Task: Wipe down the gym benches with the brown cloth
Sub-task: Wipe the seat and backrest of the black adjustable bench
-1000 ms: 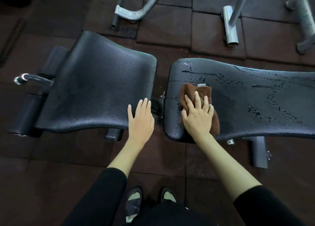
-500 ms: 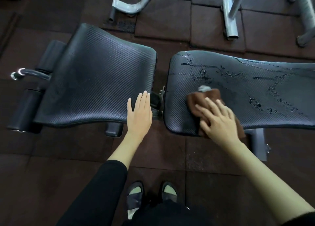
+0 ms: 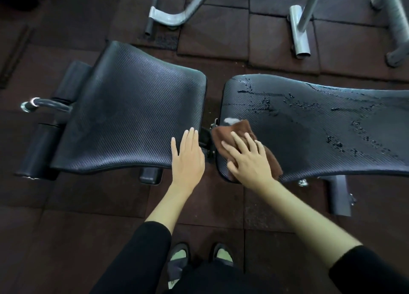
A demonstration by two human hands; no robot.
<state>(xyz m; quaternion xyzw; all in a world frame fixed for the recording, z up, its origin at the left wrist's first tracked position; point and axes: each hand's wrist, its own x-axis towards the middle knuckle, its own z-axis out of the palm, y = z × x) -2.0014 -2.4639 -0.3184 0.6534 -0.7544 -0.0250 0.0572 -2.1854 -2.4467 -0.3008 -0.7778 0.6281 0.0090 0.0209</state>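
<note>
R hand [image 3: 250, 160], fingers spread flat, presses brown cloth [image 3: 232, 131] on wet back pad [image 3: 321, 134] near-left corner. L hand [image 3: 188, 158] flat, holding nothing, on seat pad [image 3: 132, 116] near-right corner.

Textured wet bench pad [image 3: 321, 138], fuzzy cloth [image 3: 223, 136]

floor: dark rubber tiles [image 3: 221, 34] | far: grey metal frames [image 3: 170, 16]
</note>
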